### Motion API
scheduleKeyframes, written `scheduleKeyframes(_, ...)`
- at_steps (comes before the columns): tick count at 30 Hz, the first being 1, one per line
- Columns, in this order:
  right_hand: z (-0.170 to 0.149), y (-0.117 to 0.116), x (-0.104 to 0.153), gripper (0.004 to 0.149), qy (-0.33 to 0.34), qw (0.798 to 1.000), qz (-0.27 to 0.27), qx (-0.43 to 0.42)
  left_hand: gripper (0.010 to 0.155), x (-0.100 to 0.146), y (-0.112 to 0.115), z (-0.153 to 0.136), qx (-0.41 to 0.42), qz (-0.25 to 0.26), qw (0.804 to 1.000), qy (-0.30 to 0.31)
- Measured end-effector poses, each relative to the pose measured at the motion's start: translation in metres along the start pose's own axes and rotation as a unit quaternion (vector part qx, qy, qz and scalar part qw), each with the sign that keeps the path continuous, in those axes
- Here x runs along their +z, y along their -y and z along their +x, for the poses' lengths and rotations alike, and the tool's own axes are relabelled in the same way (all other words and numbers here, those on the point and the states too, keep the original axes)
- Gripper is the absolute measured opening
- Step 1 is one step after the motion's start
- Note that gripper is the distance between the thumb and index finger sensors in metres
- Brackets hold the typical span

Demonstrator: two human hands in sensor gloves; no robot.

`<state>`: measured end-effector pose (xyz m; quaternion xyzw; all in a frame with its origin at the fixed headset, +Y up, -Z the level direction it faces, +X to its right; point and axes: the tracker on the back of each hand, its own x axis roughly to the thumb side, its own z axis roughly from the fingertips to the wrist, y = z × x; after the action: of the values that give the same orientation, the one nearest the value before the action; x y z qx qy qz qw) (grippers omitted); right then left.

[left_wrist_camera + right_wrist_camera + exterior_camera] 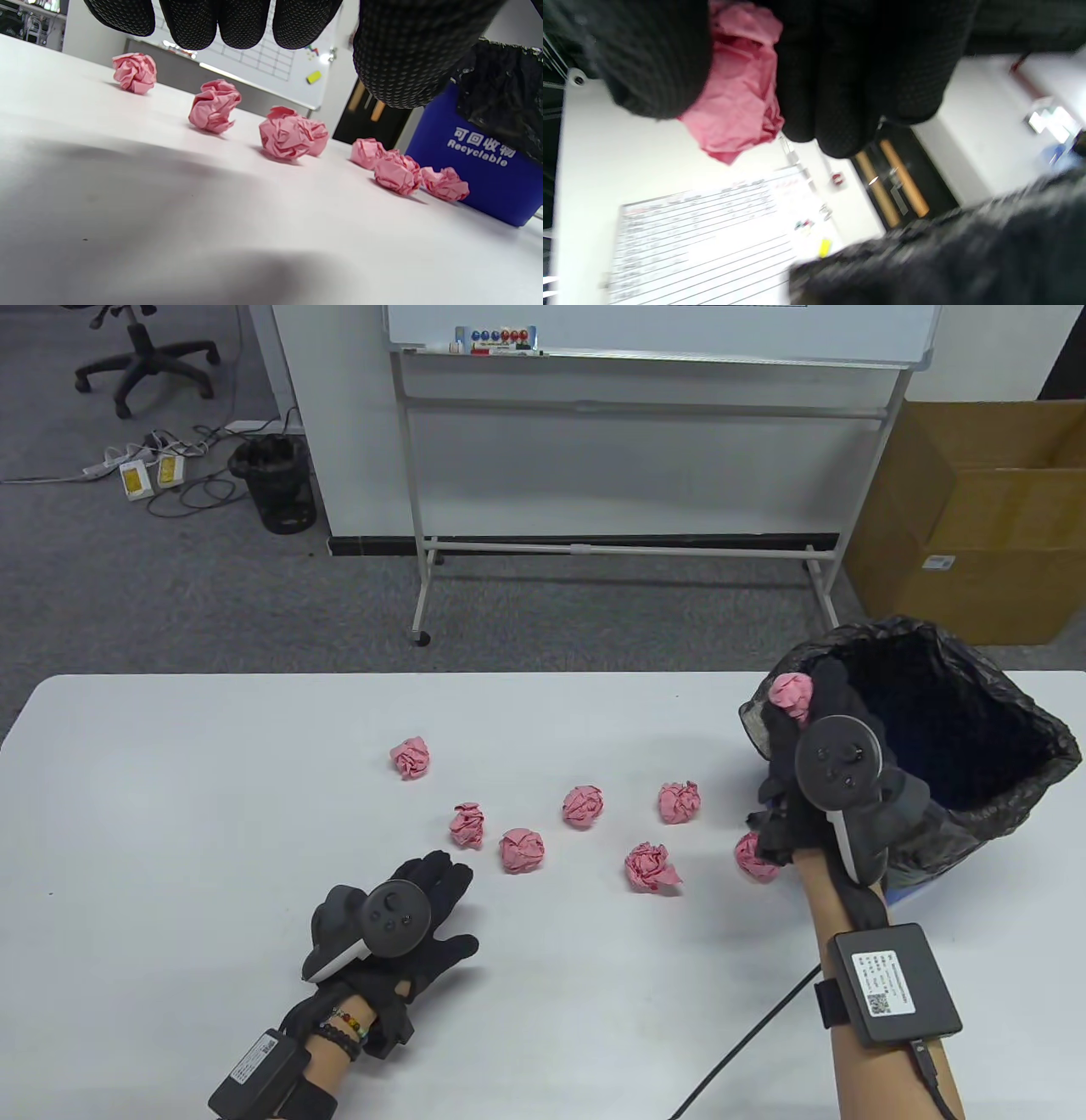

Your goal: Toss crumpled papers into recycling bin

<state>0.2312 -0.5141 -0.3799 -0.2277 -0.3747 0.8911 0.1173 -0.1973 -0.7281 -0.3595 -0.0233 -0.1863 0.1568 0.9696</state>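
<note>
Gripping happens only on our right side; going left to right, our left hand lies flat on the table with fingers straight, holding nothing, near the closest loose paper balls. Seven of these pink balls sit scattered across the middle, the rightmost just beside the recycling bin. Our right hand pinches one held ball between thumb and fingertips, raised at the bin's near-left rim. We judge the risk to be a short release: the ball sits at the rim's edge, not clearly over the opening, so it could bounce off the black liner back onto the table. The right wrist view is blurred, so how deep the pinch goes we cannot tell.
</note>
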Motion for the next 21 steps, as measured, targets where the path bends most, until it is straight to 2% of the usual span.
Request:
scheduleKeyframes(4, -0.028, -0.004, -0.02, 0.073, -0.056, 0.997, -0.015, 0.054, 0.081, 0.0, 0.0, 0.001, -0.003, 0.001, 1.0, 0.002)
scheduleKeyframes(6, -0.042, -0.011, -0.024, 0.076, -0.092, 0.994, -0.004, 0.056, 0.082, 0.0, 0.0, 0.001, 0.001, 0.001, 1.0, 0.002)
scheduleKeyframes(9, -0.052, -0.021, -0.028, 0.102, -0.132, 0.983, 0.059, 0.116, 0.082, 0.0, 0.0, 0.002, -0.001, 0.0, 1.0, 0.002)
scheduleKeyframes(10, -0.054, -0.022, -0.028, 0.103, -0.131, 0.979, 0.067, 0.142, 0.082, 0.0, 0.0, 0.002, -0.002, -0.001, 1.0, 0.002)
scheduleKeyframes(14, -0.048, -0.019, -0.022, 0.1, -0.101, 0.985, 0.069, 0.118, 0.082, -0.001, 0.001, 0.0, 0.0, -0.002, 1.0, -0.001)
scheduleKeyframes(21, -0.009, -0.01, 0.008, 0.097, -0.006, 0.987, 0.115, 0.11, 0.082, -0.001, 0.0, -0.001, -0.006, 0.001, 1.0, -0.003)
